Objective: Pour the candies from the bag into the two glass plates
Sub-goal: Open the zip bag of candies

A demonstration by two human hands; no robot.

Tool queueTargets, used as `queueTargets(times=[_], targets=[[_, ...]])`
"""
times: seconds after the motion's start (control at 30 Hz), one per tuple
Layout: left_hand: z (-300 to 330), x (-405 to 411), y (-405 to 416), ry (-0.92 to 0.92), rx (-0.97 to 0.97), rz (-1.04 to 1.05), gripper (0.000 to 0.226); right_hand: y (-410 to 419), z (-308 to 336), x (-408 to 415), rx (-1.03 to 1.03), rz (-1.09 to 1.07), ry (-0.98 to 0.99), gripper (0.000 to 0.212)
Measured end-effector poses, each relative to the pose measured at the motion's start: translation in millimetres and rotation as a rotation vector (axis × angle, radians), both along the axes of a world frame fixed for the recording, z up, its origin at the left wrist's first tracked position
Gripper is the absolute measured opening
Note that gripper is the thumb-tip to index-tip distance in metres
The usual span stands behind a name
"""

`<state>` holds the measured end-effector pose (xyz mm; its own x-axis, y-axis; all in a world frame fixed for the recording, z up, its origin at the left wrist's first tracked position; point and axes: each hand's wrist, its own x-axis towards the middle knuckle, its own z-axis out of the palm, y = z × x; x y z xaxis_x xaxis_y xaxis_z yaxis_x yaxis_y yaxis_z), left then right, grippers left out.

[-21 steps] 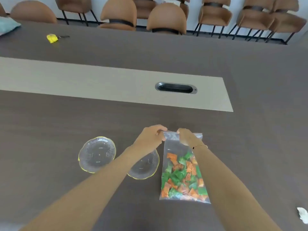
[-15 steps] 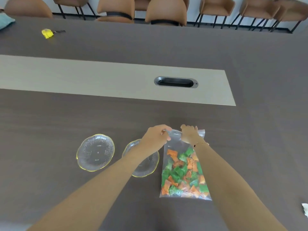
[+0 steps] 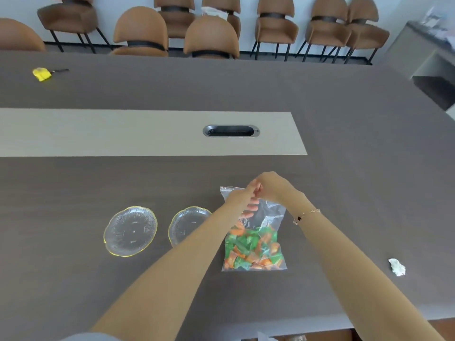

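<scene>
A clear zip bag (image 3: 268, 212) of orange and green candies (image 3: 253, 249) stands on the dark table, its top lifted. My left hand (image 3: 242, 199) and my right hand (image 3: 273, 187) meet at the middle of the bag's top edge, both pinching it. Some left fingers show through the plastic. Two empty glass plates with yellow rims lie to the left of the bag: the left plate (image 3: 131, 230) in full view, the right plate (image 3: 183, 223) partly hidden under my left forearm.
A crumpled white scrap (image 3: 397, 267) lies at the right near the table's front edge. A cable slot (image 3: 231, 131) sits in the light centre strip. A yellow object (image 3: 41, 74) lies far left. Brown chairs (image 3: 211, 38) line the far side.
Both hands came together from the bag's two top corners to its middle, and the bag's top has risen off the table, bunching the candies toward the bottom.
</scene>
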<state>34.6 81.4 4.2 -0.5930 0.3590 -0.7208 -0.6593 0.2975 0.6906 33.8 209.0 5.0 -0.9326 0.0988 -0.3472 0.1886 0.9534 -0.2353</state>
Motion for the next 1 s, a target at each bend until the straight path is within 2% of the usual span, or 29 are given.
queueTargets(times=[0.17,0.3,0.37,0.5,0.63,0.8,1.0], targets=[[9.6,13.3,-9.8,-0.08,-0.031,-0.044,0.027,-11.5,12.2,35.8,-0.008,-0.012,-0.017,0.022],[8.3,26.0,-23.4,-0.194,-0.002,-0.059,0.019,-23.6,23.4,58.4,0.009,0.055,-0.017,0.048],[7.2,32.6,-27.8,-0.2,-0.004,-0.052,0.018,-28.4,27.5,64.4,0.008,0.063,-0.038,0.046],[6.4,35.4,-32.3,-0.137,-0.022,-0.065,0.025,-34.9,29.6,68.0,-0.007,0.042,-0.083,0.028],[7.6,39.3,-37.9,-0.059,-0.053,-0.092,0.029,-37.7,32.1,69.3,-0.036,-0.028,-0.113,0.03],[1.8,45.4,-34.3,-0.013,0.048,-0.146,0.027,-36.1,33.5,71.1,-0.042,-0.017,-0.072,0.03],[-11.2,51.3,-44.0,0.221,0.092,-0.167,0.035,-32.9,31.9,73.5,-0.025,-0.027,-0.048,0.025]])
